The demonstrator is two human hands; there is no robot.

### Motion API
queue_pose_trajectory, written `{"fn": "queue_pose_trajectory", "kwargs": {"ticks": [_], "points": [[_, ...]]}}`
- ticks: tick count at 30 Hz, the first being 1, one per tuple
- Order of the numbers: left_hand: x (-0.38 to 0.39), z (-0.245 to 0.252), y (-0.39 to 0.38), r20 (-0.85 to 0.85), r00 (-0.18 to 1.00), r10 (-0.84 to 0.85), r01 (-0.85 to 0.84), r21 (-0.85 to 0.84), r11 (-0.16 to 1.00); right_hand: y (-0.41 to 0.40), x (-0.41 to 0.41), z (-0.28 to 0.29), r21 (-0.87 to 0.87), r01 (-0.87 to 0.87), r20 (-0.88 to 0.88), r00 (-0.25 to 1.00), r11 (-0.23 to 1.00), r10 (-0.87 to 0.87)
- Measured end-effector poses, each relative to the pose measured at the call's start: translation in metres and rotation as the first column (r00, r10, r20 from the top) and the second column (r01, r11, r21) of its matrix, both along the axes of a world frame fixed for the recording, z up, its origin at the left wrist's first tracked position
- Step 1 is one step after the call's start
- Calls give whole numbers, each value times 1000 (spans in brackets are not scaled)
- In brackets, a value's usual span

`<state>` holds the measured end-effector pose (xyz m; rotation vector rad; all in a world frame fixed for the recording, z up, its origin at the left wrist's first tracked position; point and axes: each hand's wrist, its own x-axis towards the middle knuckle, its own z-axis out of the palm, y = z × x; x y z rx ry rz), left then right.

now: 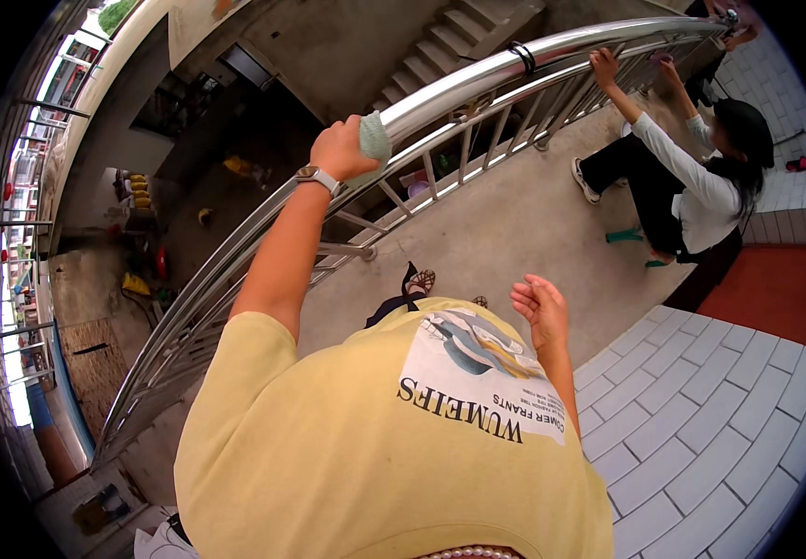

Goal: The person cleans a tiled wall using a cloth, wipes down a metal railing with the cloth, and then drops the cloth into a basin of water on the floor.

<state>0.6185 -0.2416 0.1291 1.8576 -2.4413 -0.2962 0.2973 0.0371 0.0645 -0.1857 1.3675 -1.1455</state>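
Note:
My left hand (344, 148), with a watch on its wrist, holds a pale green cloth (374, 137) against the thick top rail of a shiny metal railing (445, 96). The fingers bend over the cloth, and part of it hangs below the thumb. Nothing is in my right hand (541, 307), which is raised beside my yellow shirt, away from the railing, its fingers loosely curled and apart. Black ties (523, 59) are wrapped around the top rail, farther along from the cloth.
Another person (703, 182) sits low at the right, both hands up at the railing, a pinkish cloth at one. A green stool part (624, 235) is near them. White brick-patterned tiles (696, 419) lie at lower right. Beyond the railing are a lower floor and concrete stairs (438, 49).

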Motion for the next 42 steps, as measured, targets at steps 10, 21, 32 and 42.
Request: {"fn": "queue_pose_trajectory", "kwargs": {"ticks": [10, 21, 32, 42], "points": [[-23, 1, 9, 40, 995, 91, -84, -162, 983, -1, 7, -2, 32, -4, -18, 1000, 999, 5], [-43, -10, 2, 210, 973, 100, -45, -251, 967, -6, 14, -10, 76, 5, 5, 1000, 997, -5], [-104, -3, -38, 151, 988, 38, -15, -154, 988, -16, 10, -4, 47, 63, -32, 998, 997, -61], [-145, 2, -65, 104, 994, 33, -28, -50, 998, 7, 1, -2, 46, 192, -44, 981, 980, -190]]}}
